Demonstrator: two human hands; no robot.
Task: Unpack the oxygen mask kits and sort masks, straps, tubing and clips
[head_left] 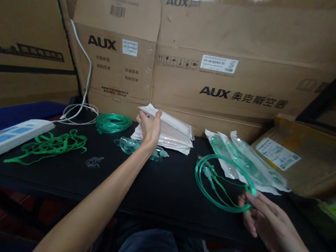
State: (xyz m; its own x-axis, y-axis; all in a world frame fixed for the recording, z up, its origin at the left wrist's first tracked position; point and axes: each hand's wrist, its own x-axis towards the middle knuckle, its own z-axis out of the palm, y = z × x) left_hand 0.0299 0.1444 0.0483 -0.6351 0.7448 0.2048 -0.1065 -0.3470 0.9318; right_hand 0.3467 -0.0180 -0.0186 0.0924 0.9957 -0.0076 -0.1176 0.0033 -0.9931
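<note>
My left hand reaches to the back of the table, its fingers closed on the left end of the top white pouch in a small stack. Below that forearm lie clear green oxygen masks, partly covered by the arm. At the right, my right hand pinches a coil of green oxygen tubing between thumb and fingers. Clear connectors and a thin green strap hang inside the coil. Behind it lie several clear-and-white packets with green contents.
Another green tubing coil, a tangle of green elastic straps and small thin metal strips lie at the left. A white power strip is on the left edge. Large cardboard boxes wall the back; a smaller carton stands right.
</note>
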